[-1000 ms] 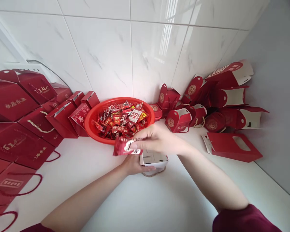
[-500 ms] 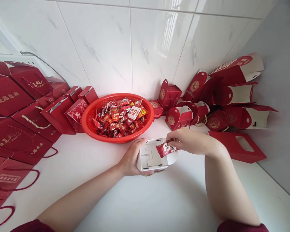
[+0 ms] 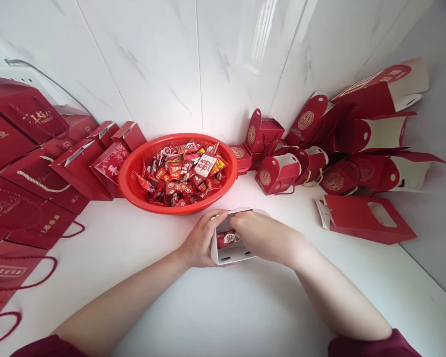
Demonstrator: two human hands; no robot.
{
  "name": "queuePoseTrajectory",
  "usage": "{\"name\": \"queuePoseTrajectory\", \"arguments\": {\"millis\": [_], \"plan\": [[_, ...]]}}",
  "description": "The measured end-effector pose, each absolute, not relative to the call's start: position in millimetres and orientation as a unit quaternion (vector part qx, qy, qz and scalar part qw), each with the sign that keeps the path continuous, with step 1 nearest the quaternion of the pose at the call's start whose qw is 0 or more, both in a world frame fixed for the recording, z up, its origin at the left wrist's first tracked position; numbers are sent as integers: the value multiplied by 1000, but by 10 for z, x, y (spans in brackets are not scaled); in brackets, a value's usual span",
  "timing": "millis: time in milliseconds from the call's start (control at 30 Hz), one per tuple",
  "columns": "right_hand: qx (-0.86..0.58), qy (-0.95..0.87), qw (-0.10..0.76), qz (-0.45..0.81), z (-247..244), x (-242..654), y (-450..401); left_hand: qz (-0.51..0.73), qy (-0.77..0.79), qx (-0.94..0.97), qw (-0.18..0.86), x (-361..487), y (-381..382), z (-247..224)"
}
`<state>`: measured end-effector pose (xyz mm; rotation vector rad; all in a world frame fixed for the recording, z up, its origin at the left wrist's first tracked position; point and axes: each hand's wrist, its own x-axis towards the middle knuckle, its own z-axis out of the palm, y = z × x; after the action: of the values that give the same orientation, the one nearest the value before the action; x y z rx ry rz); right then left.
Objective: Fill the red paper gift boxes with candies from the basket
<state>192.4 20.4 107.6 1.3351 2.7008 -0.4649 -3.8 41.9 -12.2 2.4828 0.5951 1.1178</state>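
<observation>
An open box with a white inside (image 3: pixel 234 257) is held just above the white table, its opening toward me. My left hand (image 3: pixel 201 239) wraps round its left side. Inside the box lies a red candy packet (image 3: pixel 226 239) with white lettering. My right hand (image 3: pixel 262 235) reaches in from the right, its fingertips inside the box at the packet's right end and partly hidden. Beyond the box, a red oval basket (image 3: pixel 178 210) is filled with wrapped candies (image 3: pixel 182 173).
Stacked red gift boxes with rope handles (image 3: pixel 26 208) line the left. Small red boxes (image 3: pixel 277 173) stand at the back right, beside a pile of larger open ones (image 3: pixel 375 134). A flat red box with a window (image 3: pixel 360 218) lies at the right. A tiled wall rises behind.
My right hand has moved left and down into the box, and the packet is now inside. The inner flap no longer covers the opening. The view has shifted slightly.
</observation>
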Motion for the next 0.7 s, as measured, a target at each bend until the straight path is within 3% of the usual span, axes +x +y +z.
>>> {"name": "queuePoseTrajectory", "arguments": {"millis": [200, 700], "plan": [[444, 877, 151, -108, 965, 1734, 264, 386, 208, 879, 190, -21, 423, -111], [407, 877, 140, -215, 775, 1749, 348, 378, 221, 872, 220, -21, 429, -115]]}}
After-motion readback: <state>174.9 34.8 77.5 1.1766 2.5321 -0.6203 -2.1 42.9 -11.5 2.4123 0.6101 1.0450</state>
